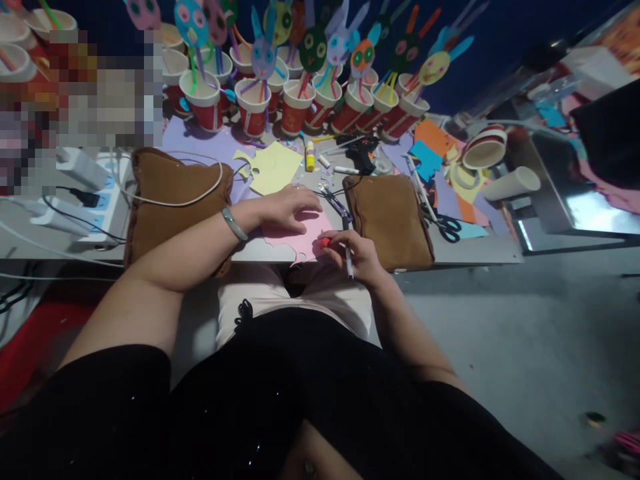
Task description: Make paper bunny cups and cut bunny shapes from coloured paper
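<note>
My left hand lies with fingers spread over a sheet of pink paper that has curved cuts along its near edge. Beside it, my right hand is closed, with a pale, slim pen between the fingers. At the same hand's fingertips is a small red thing, too small to name, against the pink sheet's right side. A purple-and-dark tool, perhaps a craft knife, rests just beyond the hands. Yellow paper with cut-outs and a yellow glue stick are farther back.
Brown cushioned pads flank the work area. Red-and-white paper cups with bunny-faced straws line the back. Black scissors, a black glue gun and coloured paper scraps are on the right. A power strip with cables occupies the left.
</note>
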Motion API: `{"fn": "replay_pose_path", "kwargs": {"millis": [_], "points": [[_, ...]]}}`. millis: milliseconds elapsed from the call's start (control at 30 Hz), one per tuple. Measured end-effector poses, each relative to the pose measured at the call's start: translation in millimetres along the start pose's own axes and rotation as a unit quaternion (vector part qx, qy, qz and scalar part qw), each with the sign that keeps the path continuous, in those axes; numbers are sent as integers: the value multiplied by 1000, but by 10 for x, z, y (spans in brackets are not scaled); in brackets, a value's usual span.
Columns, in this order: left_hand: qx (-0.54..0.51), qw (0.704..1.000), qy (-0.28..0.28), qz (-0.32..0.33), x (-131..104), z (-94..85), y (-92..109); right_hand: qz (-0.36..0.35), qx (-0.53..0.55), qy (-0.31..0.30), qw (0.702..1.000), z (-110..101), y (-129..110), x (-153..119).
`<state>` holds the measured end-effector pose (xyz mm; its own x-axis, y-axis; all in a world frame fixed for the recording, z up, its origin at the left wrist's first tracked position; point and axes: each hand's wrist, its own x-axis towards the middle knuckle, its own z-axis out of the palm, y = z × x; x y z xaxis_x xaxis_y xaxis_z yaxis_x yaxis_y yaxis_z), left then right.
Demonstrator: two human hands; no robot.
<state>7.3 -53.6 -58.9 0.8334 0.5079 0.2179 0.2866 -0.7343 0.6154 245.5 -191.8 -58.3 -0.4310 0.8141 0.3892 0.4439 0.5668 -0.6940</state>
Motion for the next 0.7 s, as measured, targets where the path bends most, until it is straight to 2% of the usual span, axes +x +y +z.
{"fn": "replay_pose_path", "kwargs": {"millis": [100, 233, 367, 500, 600, 700], "points": [[20, 997, -71, -6, 24, -25, 43, -17, -11, 53, 998, -55, -55, -87], [89, 988, -117, -50, 80, -69, 112, -32, 3, 87, 996, -141, -114, -267], [144, 980, -128, -49, 151, -60, 210, -25, -11, 100, 995, -176, -160, -456], [141, 980, -134, -43, 189, -119, 370, -31, -29, 115, 992, -181, -204, -607], [102, 987, -87, -92, 143, -237, 533, -47, -31, 141, 988, -183, -212, -694], [43, 977, 66, -198, 18, -278, 673, -60, -30, 177, 982, -174, -192, -739]]}}
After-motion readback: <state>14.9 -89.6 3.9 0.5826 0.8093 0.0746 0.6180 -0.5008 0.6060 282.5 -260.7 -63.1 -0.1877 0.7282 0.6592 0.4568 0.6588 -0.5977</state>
